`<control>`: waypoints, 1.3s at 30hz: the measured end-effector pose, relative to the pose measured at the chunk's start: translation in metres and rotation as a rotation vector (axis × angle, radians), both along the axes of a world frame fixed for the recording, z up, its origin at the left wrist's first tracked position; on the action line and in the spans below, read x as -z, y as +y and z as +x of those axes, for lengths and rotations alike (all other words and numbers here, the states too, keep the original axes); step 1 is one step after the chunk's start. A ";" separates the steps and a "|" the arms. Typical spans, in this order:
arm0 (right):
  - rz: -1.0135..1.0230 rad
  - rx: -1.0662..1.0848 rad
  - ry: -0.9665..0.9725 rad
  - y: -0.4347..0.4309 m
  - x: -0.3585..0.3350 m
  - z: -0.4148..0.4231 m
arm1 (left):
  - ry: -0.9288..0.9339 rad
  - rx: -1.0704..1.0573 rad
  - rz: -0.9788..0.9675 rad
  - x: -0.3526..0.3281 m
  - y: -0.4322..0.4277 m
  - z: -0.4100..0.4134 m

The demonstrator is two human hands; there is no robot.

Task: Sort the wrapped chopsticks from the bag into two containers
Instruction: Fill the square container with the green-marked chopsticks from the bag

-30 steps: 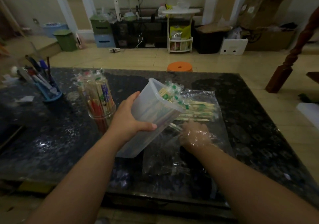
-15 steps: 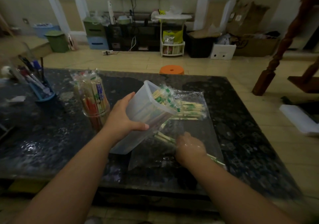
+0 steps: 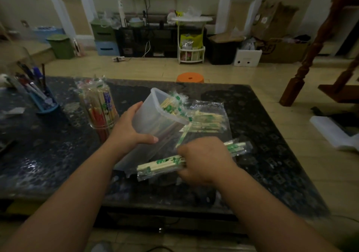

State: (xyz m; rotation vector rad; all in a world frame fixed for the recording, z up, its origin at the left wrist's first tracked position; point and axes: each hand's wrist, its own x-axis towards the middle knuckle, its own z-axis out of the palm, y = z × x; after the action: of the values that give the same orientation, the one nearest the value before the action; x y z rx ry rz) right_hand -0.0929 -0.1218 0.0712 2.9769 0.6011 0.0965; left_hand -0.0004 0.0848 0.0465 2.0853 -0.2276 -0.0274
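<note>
My left hand [image 3: 129, 129] grips a translucent plastic container [image 3: 153, 119], tilted to the right, with green-printed wrapped chopsticks [image 3: 172, 105] sticking out of its mouth. My right hand [image 3: 204, 160] grips a bundle of wrapped chopsticks [image 3: 161, 164] lying crosswise in front of the container. A clear plastic bag [image 3: 208, 115] lies flat on the table behind, with more green-printed chopsticks inside. A round clear jar [image 3: 100, 113] to the left stands upright, full of red and blue wrapped chopsticks.
The dark speckled stone table [image 3: 262, 135] carries a blue pen holder [image 3: 43, 102] with markers at the far left. An orange stool [image 3: 190, 77] stands beyond the far edge. A wooden post [image 3: 303, 71] rises at the right.
My right hand has come out of the bag and drawn back toward me, holding a bundle of wrapped chopsticks. My left hand keeps the tilted container in place.
</note>
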 end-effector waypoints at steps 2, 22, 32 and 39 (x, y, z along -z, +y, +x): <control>0.085 -0.026 -0.142 -0.006 -0.012 -0.001 | 0.013 0.020 0.005 0.000 0.001 0.001; 1.495 0.081 -0.562 -0.017 -0.025 0.018 | -0.077 0.047 0.024 0.002 -0.001 0.000; 1.883 0.394 -0.337 -0.013 -0.029 0.017 | -0.043 0.115 0.075 0.001 -0.002 -0.004; 1.684 0.497 0.147 -0.016 -0.024 0.018 | -0.028 0.125 0.071 0.000 -0.001 -0.005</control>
State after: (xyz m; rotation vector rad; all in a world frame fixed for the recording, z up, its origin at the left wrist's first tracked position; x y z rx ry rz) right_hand -0.0745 -0.1378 0.0950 4.5860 -0.6965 0.5963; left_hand -0.0057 0.0838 0.0460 2.1402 -0.3782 -0.0831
